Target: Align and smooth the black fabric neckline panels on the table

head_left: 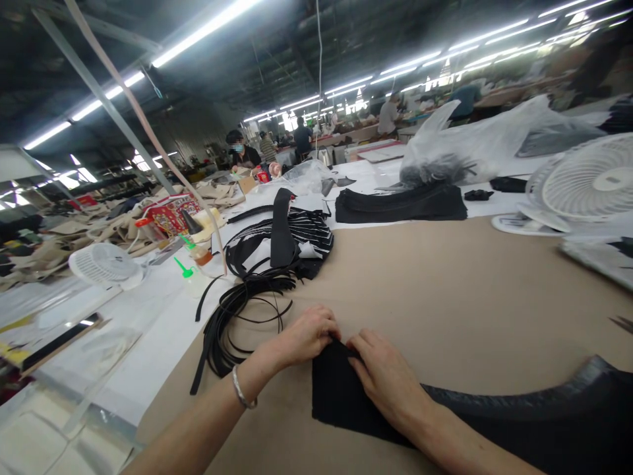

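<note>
A long black fabric panel (341, 392) lies across the brown sheet on the table, running off toward the lower right. Its upper edge is curved and has a shiny strip along it. My left hand (309, 333), with a silver bangle at the wrist, pinches the panel's upper left corner. Close beside it, my right hand (378, 366) grips the same edge between thumb and fingers, and the edge looks folded there. Just left of my hands lies a coil of thin black strips (217, 336).
Beyond the coil is a pile of black cut pieces (281, 231). Folded black panels (400, 203) lie at the back. White fans stand at right (583, 178) and left (106, 264). Green-tipped bottles (195, 280) stand at left. Scissor-like tips (622, 323) show at right. Co-workers sit far behind.
</note>
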A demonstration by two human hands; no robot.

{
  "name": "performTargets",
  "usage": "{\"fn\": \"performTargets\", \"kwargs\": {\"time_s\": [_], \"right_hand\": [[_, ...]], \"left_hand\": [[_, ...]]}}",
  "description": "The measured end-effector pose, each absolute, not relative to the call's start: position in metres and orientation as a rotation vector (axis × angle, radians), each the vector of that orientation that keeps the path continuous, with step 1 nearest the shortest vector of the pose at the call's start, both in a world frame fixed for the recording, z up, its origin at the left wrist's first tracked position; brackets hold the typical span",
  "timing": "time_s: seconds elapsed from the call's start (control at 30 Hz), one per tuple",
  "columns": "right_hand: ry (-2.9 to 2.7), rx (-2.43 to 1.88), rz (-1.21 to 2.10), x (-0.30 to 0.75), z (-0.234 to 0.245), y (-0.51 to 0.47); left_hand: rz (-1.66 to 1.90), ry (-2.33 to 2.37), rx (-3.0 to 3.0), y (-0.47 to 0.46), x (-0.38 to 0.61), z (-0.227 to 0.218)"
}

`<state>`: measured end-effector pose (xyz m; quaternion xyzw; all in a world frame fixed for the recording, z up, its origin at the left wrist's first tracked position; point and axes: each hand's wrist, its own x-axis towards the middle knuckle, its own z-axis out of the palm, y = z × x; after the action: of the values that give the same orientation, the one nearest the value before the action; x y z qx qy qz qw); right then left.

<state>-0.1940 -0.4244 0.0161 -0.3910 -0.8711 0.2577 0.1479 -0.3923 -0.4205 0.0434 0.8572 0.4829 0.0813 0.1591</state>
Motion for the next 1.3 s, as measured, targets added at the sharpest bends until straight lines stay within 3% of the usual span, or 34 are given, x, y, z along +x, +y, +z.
{"fn": "performTargets", "kwargs": {"time_s": [0.33,0.57,0.83,1.03,1.3], "right_hand": [[-2.543,-0.981,0.494,-0.195,-0.008,-0.428],[-2.489,-1.031,0.663,-0.197,0.000,-0.422],[-2.466,-1.035,0.663,-0.202,-0.002,-0.419],[-2.472,-0.991,0.612,-0.202,-0.006,-0.422],[-2.546,-0.924,0.305,-0.204,-0.011,-0.427]], "left_hand": [[0.229,1.272,2.687,-0.425,-0.407,0.037],[0.290,1.234,2.700,-0.423,-0.412,0.033],[0.583,1.551,2.527,-0.442,-0.408,0.032],[0.449,1.554,2.597,-0.474,-0.397,0.028],[0.345,1.618,2.620,-0.475,-0.401,0.021]]}}
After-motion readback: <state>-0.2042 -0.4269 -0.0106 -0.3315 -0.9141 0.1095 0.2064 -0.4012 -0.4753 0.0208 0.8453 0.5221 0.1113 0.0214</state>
